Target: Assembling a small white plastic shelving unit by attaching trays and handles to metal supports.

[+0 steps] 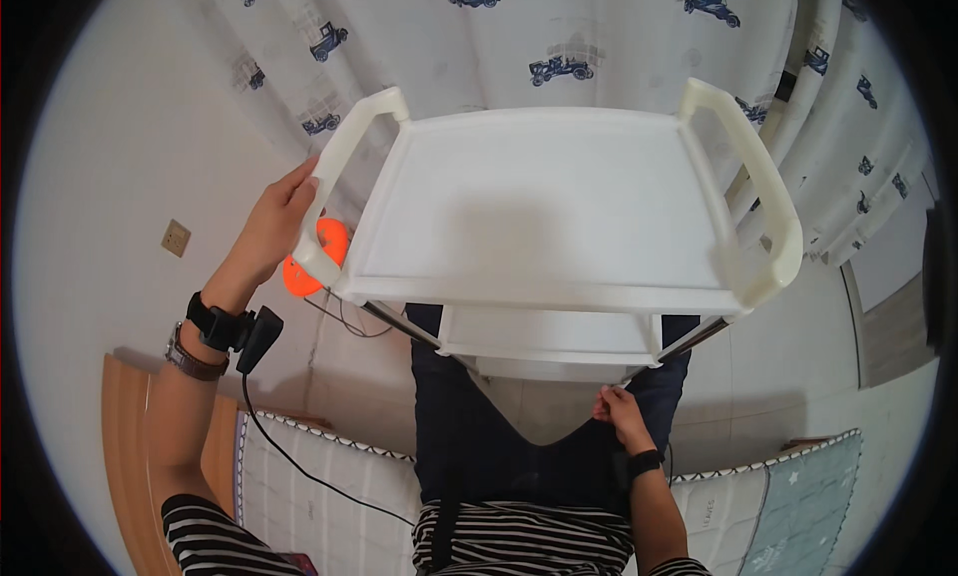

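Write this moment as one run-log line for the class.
left hand: on cart handle | right hand: at lower shelf | white cart top tray: bare | orange thing: behind handle

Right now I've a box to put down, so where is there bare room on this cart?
The top tray is bare between its two side handles. The left handle is taken by the left hand. The lower shelf shows only a narrow strip, and the right hand crowds the space under it.
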Motion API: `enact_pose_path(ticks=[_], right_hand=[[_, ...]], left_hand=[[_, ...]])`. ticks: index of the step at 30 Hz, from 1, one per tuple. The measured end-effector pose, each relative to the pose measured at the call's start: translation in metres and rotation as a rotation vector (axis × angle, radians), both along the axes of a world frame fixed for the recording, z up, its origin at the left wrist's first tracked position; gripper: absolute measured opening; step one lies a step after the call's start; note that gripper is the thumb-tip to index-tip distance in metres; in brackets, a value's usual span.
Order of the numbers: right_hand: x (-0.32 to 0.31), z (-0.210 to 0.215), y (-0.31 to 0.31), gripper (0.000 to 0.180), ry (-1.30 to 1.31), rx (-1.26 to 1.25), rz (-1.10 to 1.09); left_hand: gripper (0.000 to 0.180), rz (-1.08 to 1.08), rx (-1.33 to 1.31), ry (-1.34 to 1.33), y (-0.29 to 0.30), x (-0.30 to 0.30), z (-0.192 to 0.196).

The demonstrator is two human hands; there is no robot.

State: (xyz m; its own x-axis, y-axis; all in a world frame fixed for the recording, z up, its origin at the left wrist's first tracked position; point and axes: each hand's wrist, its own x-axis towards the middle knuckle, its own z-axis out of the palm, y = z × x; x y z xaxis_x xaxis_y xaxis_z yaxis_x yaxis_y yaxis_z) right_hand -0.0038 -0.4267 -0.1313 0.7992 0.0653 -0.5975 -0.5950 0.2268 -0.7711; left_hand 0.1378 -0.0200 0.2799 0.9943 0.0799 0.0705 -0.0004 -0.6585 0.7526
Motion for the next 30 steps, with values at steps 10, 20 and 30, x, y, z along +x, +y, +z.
enact_pose_path(ticks=[10, 20, 30], right_hand=[[0.006, 0.0, 0.002, 0.027, -0.003, -0.004, -0.012], [0.007, -0.001, 0.0, 0.026, 0.016, 0.02, -0.035], [-0.002, 0.009, -0.008, 0.024, -0.076, 0.018, -0.192]], left_hand=[[0.041, 0.066, 0.172, -0.125, -0.002, -0.006, -0.017], [0.041, 0.0, 0.303, -0.178, 0.005, 0.004, -0.018], [0.054, 0.225, -0.984, -0.368, 0.016, -0.026, -0.127]])
